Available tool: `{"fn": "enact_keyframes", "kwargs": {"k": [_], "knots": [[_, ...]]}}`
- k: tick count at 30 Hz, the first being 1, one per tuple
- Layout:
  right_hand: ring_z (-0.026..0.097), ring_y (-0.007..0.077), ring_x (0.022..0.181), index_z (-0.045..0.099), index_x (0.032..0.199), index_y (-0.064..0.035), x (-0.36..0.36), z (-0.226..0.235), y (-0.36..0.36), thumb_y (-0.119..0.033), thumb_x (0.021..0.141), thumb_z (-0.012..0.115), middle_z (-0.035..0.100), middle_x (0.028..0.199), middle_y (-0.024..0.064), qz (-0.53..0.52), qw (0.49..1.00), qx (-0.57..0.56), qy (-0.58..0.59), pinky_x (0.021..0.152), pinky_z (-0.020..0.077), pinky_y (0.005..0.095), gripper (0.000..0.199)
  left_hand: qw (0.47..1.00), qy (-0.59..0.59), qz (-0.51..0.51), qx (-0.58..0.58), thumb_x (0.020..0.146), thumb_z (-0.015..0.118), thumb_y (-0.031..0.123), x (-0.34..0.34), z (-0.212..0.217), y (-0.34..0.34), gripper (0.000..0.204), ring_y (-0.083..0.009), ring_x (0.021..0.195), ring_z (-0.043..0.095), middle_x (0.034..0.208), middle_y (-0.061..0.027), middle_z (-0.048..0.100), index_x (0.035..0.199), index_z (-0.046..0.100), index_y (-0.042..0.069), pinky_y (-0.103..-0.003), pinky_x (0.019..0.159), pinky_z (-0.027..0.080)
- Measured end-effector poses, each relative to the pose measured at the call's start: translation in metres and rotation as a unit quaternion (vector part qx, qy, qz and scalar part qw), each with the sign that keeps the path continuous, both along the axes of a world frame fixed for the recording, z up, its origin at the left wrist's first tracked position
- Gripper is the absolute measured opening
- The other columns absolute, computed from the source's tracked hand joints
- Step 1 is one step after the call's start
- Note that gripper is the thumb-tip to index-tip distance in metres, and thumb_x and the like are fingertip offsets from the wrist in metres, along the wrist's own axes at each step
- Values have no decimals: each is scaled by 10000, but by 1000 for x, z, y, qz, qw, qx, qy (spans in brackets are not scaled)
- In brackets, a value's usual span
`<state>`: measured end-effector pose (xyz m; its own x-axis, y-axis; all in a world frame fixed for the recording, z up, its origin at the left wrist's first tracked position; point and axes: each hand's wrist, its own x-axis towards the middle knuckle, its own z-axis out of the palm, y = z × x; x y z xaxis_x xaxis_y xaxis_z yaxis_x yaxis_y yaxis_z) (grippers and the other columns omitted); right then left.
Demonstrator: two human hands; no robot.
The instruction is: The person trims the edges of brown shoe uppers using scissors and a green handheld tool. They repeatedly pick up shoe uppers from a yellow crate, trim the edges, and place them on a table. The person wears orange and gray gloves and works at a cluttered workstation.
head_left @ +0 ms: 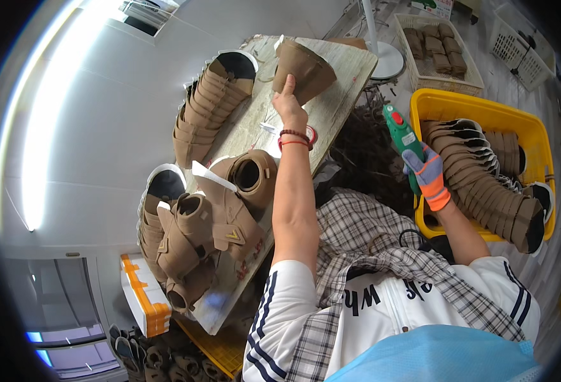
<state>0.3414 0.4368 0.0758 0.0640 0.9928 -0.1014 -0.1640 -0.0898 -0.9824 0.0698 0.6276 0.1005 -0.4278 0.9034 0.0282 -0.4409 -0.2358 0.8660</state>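
My left hand (pixel 289 102) reaches far across the wooden board (pixel 341 83) and grips the lower edge of a brown shoe upper (pixel 302 67) lying near the board's far end. A red beaded bracelet sits on that wrist. My right hand (pixel 428 178), in a grey and orange glove, holds a green glue gun (pixel 402 139) with a red button, raised beside the yellow crate (pixel 484 111). A checked cloth lies over my lap.
A row of brown uppers (pixel 207 108) lies along the board's left edge, and finished brown boots (pixel 223 210) pile at its near end. The yellow crate holds stacked uppers (pixel 484 184). White baskets (pixel 439 70) stand further off, with dark scraps (pixel 369 153) beside the board.
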Motion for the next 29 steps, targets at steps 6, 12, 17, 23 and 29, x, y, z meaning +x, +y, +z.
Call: {"fn": "enact_keyframes", "kwargs": {"k": [6,12,17,23,29], "knots": [[509,63,596,605,1025,-23,11,20,22,-286,842,698,574,697,-9,-21,989,106,-101,537,399,227,334,979,-128,-157,36,891,599,102,-33,105,-88,324,-283,1049,593,1164,-130,604,1189,545,-10,-452,932,482],[609,171,629,624,1012,-57,3,69,5,-343,683,819,654,769,77,-61,909,304,-277,594,481,276,478,937,-236,-256,41,960,468,138,-95,169,-177,309,-329,1156,527,1241,-180,557,1215,516,-29,-504,1006,403],[624,278,670,641,1026,-93,-7,103,-20,-380,626,829,658,799,110,-16,829,409,-381,602,502,319,528,931,-261,-252,37,976,435,156,-139,177,-233,301,-337,1119,555,1203,-213,577,1175,532,-49,-482,977,440],[626,289,657,648,1017,-113,-15,109,-45,-402,614,825,655,771,115,53,803,448,-389,588,505,328,526,953,-236,-185,43,972,441,156,-153,177,-276,296,-336,1095,573,1188,-220,583,1161,538,-51,-478,951,464],[628,295,644,645,1021,-106,-22,123,-62,-393,631,812,657,754,118,121,809,454,-353,576,507,331,512,949,-247,-193,40,938,494,92,-162,171,-286,278,-322,1102,572,1197,-198,582,1186,524,-31,-472,946,475]]}}
